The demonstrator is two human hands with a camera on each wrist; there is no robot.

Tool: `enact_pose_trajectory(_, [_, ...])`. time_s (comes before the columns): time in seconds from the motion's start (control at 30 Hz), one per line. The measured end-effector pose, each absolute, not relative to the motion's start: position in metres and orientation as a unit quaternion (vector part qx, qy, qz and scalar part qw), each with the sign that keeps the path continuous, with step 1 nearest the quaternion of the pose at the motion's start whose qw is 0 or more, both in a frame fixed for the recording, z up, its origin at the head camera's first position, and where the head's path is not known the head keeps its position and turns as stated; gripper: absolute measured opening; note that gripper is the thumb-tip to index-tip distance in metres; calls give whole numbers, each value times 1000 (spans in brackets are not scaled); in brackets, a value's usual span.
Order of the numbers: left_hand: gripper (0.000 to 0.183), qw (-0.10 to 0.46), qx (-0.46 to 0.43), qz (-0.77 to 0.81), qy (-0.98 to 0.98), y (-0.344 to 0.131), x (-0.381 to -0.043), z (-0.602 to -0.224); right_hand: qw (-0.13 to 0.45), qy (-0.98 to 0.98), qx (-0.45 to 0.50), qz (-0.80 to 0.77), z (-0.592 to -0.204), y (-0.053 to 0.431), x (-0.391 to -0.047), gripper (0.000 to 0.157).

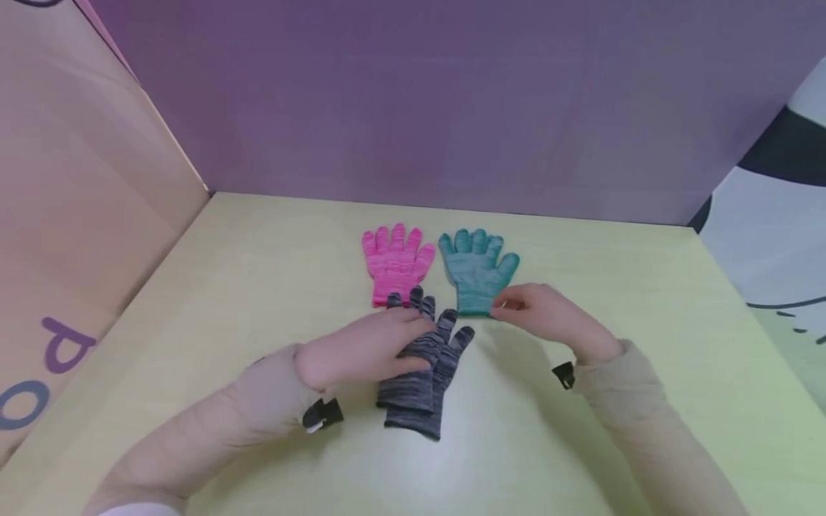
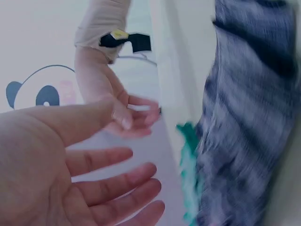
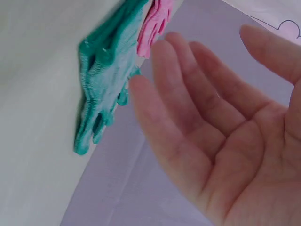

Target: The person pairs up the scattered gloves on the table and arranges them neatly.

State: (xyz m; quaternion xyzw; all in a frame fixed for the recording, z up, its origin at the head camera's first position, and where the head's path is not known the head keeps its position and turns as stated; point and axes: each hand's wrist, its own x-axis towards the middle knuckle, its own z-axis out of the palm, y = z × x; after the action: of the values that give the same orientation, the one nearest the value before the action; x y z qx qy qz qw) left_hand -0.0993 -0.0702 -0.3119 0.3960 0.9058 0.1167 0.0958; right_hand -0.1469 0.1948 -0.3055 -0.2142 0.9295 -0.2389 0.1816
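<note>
Two dark grey striped knit gloves (image 1: 408, 394) lie overlapping on the table, one partly on top of the other, with their cuffs toward the near side. Over them is my left hand (image 1: 371, 349), fingers loosely extended and hiding part of the upper glove. In the left wrist view that hand (image 2: 94, 174) has spread fingers and holds nothing. My right hand (image 1: 545, 312) hovers beside the cuff of a teal knit glove (image 1: 476, 276). Its palm (image 3: 244, 155) is empty in the right wrist view, the fingers gently bent. A pink knit glove (image 1: 395, 266) lies left of the teal one.
The pale yellow table (image 1: 277, 244) ends at a purple panel (image 1: 413, 107) behind the gloves. A pinkish panel (image 1: 71, 186) stands along the left side, and a panel with a black-and-white drawing (image 1: 781, 186) borders the right.
</note>
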Motion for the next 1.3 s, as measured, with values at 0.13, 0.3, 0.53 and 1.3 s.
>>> enact_pose_trajectory(0.13, [54,136,422,101,891,-69,-93,-322,179,930,-217,-237,-314,193,-142,28])
enact_pose_trajectory(0.3, [62,142,421,56,894,-68,-84,-332,185,928,-243,-213,-322,181,-137,23])
enact_pose_trajectory(0.53, [45,117,440,35,890,-71,-86,-339,181,917,-316,-161,-327,148,-139,19])
enact_pose_trajectory(1.3, [18,74,476,95,871,-106,-100,-351,27,823,-567,19,-352,116,-101,15])
